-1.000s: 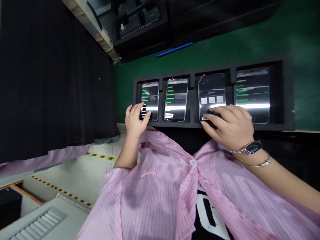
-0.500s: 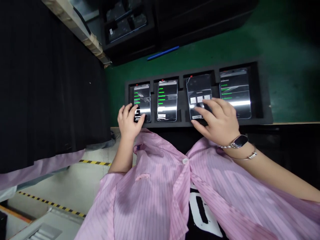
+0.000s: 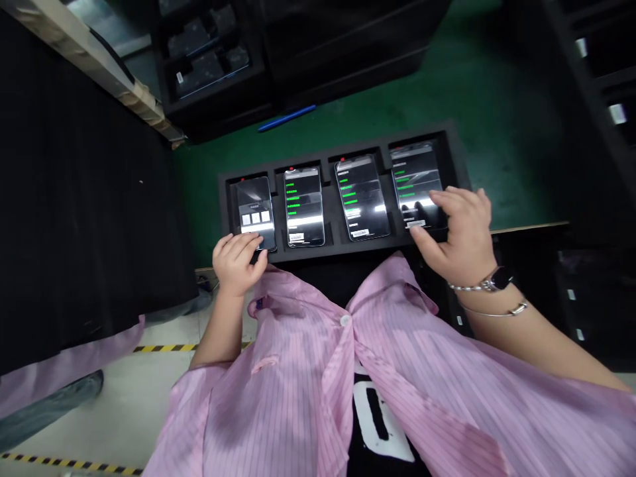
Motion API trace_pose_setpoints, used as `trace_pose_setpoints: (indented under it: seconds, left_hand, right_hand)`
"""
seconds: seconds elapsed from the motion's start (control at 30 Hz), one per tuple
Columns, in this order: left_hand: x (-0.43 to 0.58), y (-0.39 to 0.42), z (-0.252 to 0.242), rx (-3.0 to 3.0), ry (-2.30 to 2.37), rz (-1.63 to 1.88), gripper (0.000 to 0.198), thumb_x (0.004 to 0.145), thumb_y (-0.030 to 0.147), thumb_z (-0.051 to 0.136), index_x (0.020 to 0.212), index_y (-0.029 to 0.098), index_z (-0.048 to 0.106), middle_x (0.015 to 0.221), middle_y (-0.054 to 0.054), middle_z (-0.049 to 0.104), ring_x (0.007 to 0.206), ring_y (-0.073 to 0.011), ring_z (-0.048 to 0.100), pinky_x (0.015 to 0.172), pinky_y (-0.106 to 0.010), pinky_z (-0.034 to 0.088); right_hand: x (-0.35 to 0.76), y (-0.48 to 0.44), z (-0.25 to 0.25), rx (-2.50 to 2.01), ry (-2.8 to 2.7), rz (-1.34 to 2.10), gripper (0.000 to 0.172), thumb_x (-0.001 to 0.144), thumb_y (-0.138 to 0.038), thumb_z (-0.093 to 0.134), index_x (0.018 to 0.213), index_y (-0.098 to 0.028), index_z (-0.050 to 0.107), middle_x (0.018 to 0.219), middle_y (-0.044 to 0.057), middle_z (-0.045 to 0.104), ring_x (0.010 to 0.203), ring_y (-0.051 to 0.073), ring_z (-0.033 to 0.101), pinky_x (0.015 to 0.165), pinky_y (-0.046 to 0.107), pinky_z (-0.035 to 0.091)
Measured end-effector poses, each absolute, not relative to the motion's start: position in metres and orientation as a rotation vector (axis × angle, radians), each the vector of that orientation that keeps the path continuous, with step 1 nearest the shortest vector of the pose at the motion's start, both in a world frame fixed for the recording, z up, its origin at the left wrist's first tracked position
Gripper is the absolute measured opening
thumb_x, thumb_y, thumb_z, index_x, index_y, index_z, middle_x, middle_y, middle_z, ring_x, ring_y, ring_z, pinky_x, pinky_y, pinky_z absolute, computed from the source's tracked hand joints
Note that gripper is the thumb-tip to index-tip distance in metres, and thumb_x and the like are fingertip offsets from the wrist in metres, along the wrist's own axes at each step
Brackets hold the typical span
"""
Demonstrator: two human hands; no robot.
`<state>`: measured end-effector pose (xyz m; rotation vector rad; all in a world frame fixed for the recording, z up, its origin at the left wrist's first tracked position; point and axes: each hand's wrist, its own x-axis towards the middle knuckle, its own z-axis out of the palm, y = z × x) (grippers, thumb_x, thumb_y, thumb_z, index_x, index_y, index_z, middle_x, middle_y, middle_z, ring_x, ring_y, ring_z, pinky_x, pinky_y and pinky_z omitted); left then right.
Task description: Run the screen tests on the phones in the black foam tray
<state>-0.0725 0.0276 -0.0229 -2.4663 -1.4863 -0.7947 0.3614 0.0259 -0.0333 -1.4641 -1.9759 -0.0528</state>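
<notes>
Four smartphones lie side by side in the slots of a black foam tray [image 3: 348,248]. The leftmost phone [image 3: 253,213] shows several white squares, while the other three [image 3: 304,207] [image 3: 362,197] [image 3: 416,179] show lists of green text. My left hand [image 3: 237,264] is curled at the lower edge of the leftmost phone, its fingertips touching it. My right hand [image 3: 454,232] is spread over the lower end of the rightmost phone, hiding part of it. Neither hand holds anything. A watch [image 3: 499,279] and a thin bracelet circle my right wrist.
A blue pen [image 3: 287,118] lies on the green mat [image 3: 501,132] beyond the tray. Farther back stands a black case [image 3: 203,66] holding phones. Black cloth [image 3: 84,199] hangs at the left, above a floor with yellow-black tape [image 3: 163,348]. A dark rack [image 3: 596,73] stands at the right.
My right hand has moved from the third phone to the fourth. The white squares now show on the first phone, and the third shows green text. The view has swung, shifting everything left.
</notes>
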Motion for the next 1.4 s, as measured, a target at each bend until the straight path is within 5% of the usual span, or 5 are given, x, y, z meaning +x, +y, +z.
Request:
trace_pose_setpoints:
  seconds: [0.3,0.57,0.87,1.4]
  left_hand:
    - [-0.074,0.025,-0.026,-2.477,-1.718,-0.700,0.023,0.092,0.036,0.062,0.106,0.029,0.079,0.112,-0.003,0.082,0.105,-0.0255,0.077,0.106,-0.045,0.049]
    - [-0.073,0.023,-0.024,-2.497,-1.845,-0.683,0.026,0.094,0.039,0.059,0.105,0.029,0.080,0.114,-0.004,0.082,0.109,-0.0261,0.076,0.110,-0.048,0.047]
    - [-0.068,0.012,-0.021,-2.511,-1.892,-0.613,0.032,0.098,0.040,0.052,0.106,0.027,0.079,0.117,-0.004,0.081,0.112,-0.0244,0.075,0.112,-0.047,0.047]
    - [-0.070,0.016,-0.022,-2.528,-1.936,-0.612,0.030,0.096,0.041,0.054,0.105,0.029,0.079,0.116,-0.004,0.081,0.111,-0.0256,0.075,0.112,-0.049,0.046]
  right_hand:
    - [0.369,0.020,-0.040,-1.655,-2.143,-0.014,0.054,0.104,-0.055,0.049,0.144,-0.017,0.051,0.143,0.019,0.063,0.141,0.036,0.052,0.125,0.059,0.029]
    - [0.366,0.020,-0.045,-1.609,-2.096,-0.107,0.067,0.100,-0.057,0.053,0.149,-0.012,0.045,0.150,0.027,0.053,0.138,0.039,0.053,0.120,0.059,0.038]
    - [0.382,0.021,-0.072,-1.478,-2.057,-0.287,0.077,0.090,-0.064,0.055,0.150,-0.016,0.048,0.138,0.023,0.063,0.125,0.044,0.063,0.104,0.062,0.052]
    - [0.377,0.021,-0.074,-1.539,-2.016,-0.300,0.079,0.089,-0.062,0.054,0.152,-0.014,0.047,0.136,0.024,0.061,0.124,0.042,0.061,0.105,0.060,0.050]
